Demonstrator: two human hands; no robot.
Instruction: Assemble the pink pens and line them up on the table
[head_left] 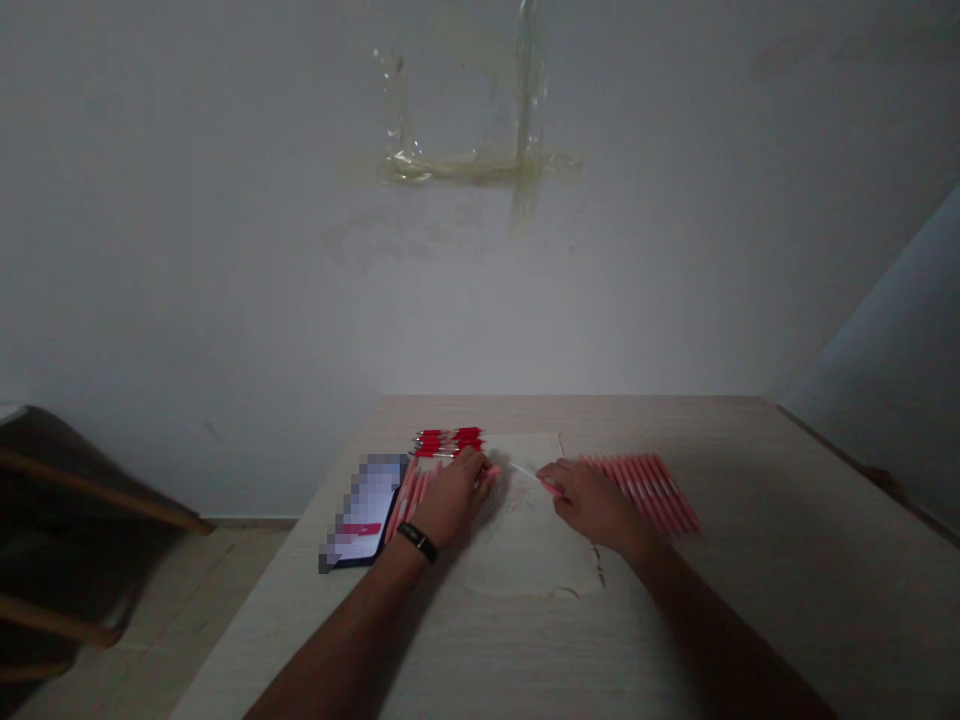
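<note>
My left hand (456, 492), with a black band on its wrist, pinches a small pink pen part (493, 471), most of it hidden by the fingers. Opposite it, my right hand (589, 497) grips a pink pen (551, 487). A thin whitish length (523, 469) sticks out from that pen toward the left hand, with a gap between the two. Both hands are over a pale sheet (525, 560) with faint reddish marks. Several pink pens (405, 500) lie partly behind my left hand. Beside my right hand, more pink pens (645, 490) lie in a slanted row.
Several red pens (450, 440) lie at the back of the wooden table (675, 640). A phone or tablet (371, 515) with a lit, partly blurred screen rests at the left. Behind the table is a wall (600, 300) with peeling tape. Dark wooden-legged furniture (67, 510) stands at far left.
</note>
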